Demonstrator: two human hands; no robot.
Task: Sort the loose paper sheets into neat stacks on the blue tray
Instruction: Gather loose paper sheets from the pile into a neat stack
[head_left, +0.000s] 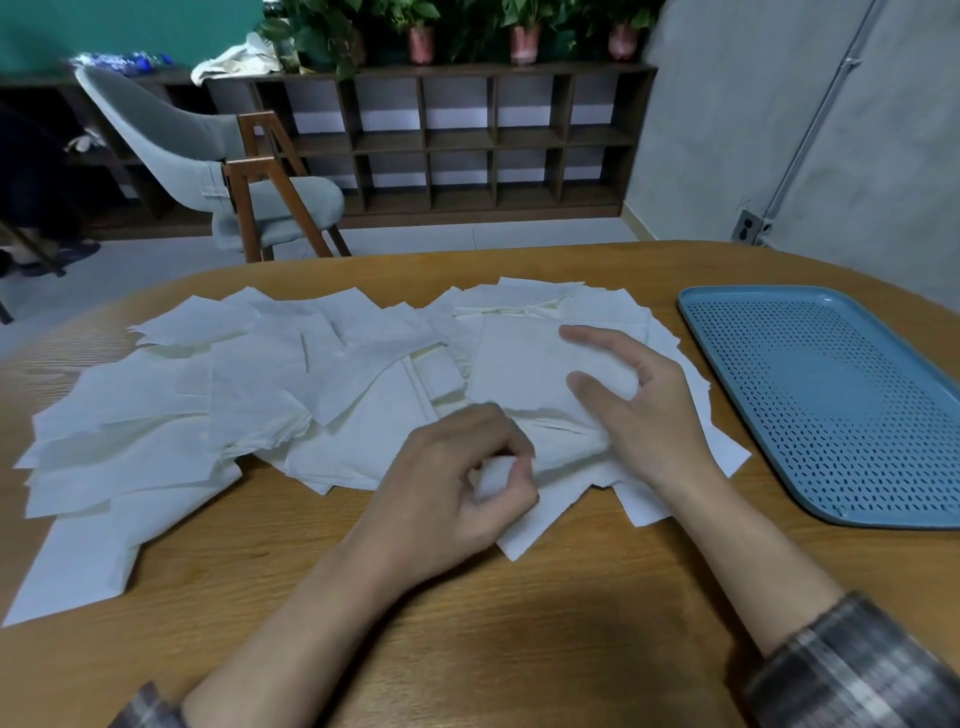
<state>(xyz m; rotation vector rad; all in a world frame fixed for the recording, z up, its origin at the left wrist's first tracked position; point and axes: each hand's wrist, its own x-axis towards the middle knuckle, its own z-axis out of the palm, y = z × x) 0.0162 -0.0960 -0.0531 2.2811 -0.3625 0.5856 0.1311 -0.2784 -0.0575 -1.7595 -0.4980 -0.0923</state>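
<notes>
Several loose white paper sheets (249, 395) lie spread in an overlapping heap across the wooden table (519, 623). My left hand (457, 483) is at the heap's near edge, its fingers curled and pinching the corner of a sheet (519, 525). My right hand (644, 410) lies over a small pile of sheets (519, 364) at the heap's right side, with thumb and forefinger closing on the pile's near right corner. The blue perforated tray (727, 306) sits at the right with nothing on it.
A grey chair with wooden legs (244, 176) stands beyond the table's far edge. Behind it a dark cubby shelf (457, 140) with potted plants on top lines the wall. Bare wood shows in front of my arms.
</notes>
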